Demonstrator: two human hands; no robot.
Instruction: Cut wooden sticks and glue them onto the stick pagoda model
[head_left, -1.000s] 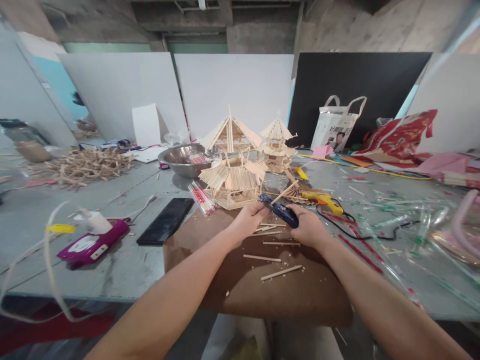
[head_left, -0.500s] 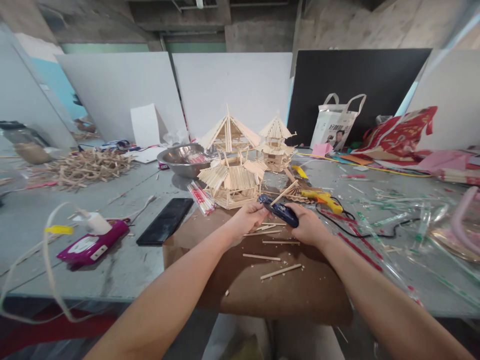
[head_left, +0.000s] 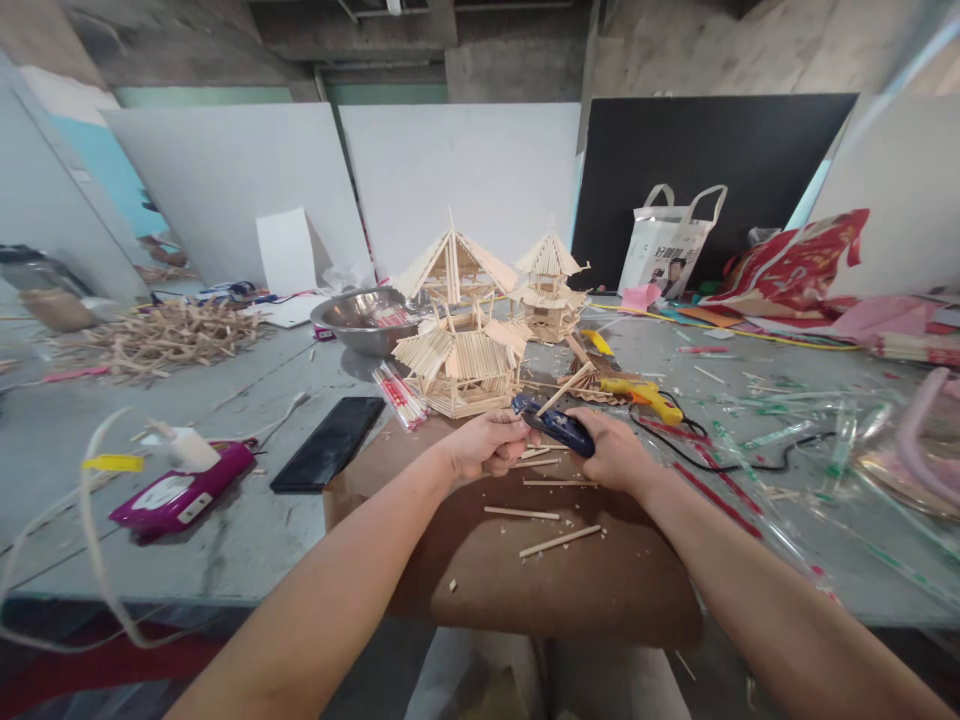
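My right hand [head_left: 615,445] is wrapped round a dark blue hand cutter [head_left: 564,428], its front end pointing left. A thin wooden stick [head_left: 568,386] slants up from the cutter's front end. The fingers of my left hand [head_left: 486,440] pinch together at the stick's lower end, close against the cutter; that end is mostly hidden. Beneath both hands, several cut wooden sticks [head_left: 561,541] and small chips lie on a brown board [head_left: 525,592]. Just beyond the hands stands a small wooden-stick pavilion [head_left: 472,365] with a slatted roof.
Two more stick models, a wide-roofed pavilion [head_left: 454,265] and a tiered tower [head_left: 551,290], stand behind. Left are a metal bowl [head_left: 360,335], a phone [head_left: 328,445] and a purple power strip [head_left: 184,487]. Right lie a yellow glue gun [head_left: 645,393], its black cord and plastic wrappers.
The hands, cutter and stick hold nearly the same pose. My left hand's fingers have shifted slightly, and the whole view has drifted a little left.
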